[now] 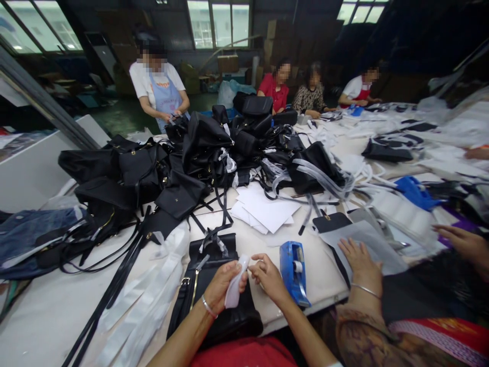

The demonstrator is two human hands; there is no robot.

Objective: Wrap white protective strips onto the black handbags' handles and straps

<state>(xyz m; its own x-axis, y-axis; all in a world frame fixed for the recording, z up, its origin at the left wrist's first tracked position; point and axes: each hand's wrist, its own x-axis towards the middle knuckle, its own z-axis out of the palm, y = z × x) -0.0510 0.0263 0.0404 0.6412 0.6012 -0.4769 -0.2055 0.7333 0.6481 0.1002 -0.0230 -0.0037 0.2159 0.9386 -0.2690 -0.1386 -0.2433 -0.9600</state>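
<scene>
My left hand [226, 285] is closed around a folded white strip [236, 289] of thin, soft-looking wrapping material, with its lower end hanging below the fingers. Close against the strip's upper edge, my right hand [267, 278] has its fingers curled and the thumb and forefinger pinched; what they hold, if anything, is too small to make out. Beneath both hands a black leather-look backpack [206, 311] lies flat on the table, with a gold zip and a side buckle. A blue tape dispenser [293, 272] stands just right of my right hand.
White strips [143, 306] and black straps [110, 295] lie to the left. Black bags [145, 173] pile up ahead, behind white paper sheets [263, 206]. At right, a co-worker's hand [361, 265] rests on a translucent sheet [378, 250]. Several people work across the table.
</scene>
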